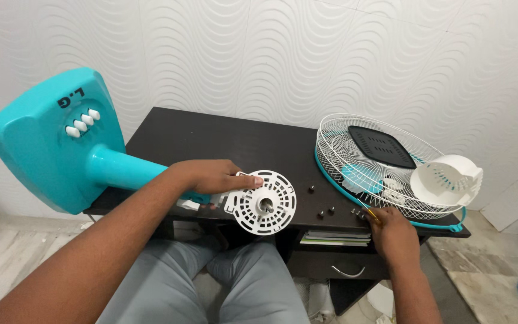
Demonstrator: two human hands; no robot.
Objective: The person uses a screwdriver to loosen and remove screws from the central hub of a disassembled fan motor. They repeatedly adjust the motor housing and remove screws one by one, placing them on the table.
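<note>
Both hands worked at the dark desk (pixel 223 141).
Left hand (pixel 211 175) gripped the white motor housing (pixel 264 201); right hand (pixel 392 231) pinched a yellow-handled screwdriver (pixel 369 213) near loose screws (pixel 325 211).

Bright, even indoor light, soft shadows under the desk, sharp focus, slight wide-angle bending at edges

Glossy teal plastic fan stand (pixel 49 141); matt white plastic motor cover (pixel 265 201); white wire grille (pixel 385 165); dark wood desk (pixel 223 141).
</note>
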